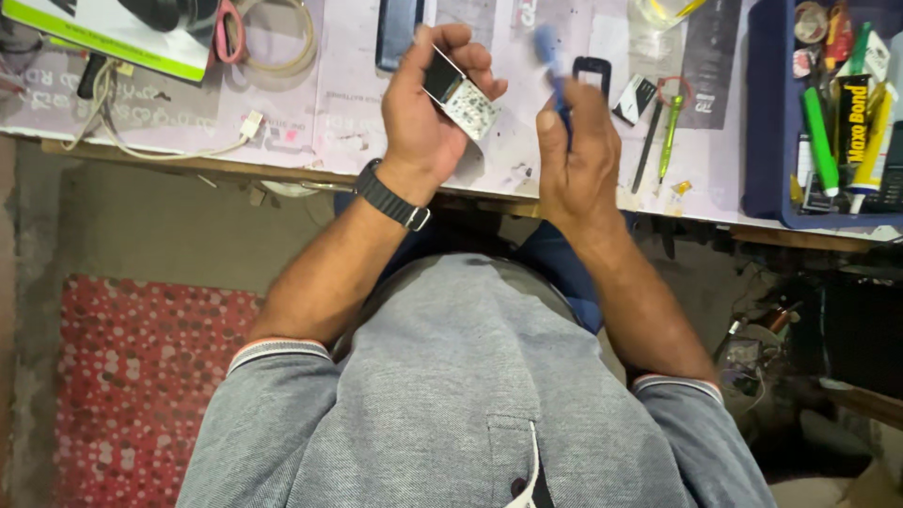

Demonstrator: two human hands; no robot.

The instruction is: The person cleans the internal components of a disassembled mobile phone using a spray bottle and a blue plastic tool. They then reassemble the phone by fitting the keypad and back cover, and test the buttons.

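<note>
Left hand (428, 103) grips our bared circuit board (463, 94) at upper centre; right hand (574, 141) pinches a blue brush (548, 47), blurred mid-clean.

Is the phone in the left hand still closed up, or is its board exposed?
Opened. The left hand holds the phone part with its bare speckled circuit board facing out, no cover over it. A separate black frame lies on the table.
</note>
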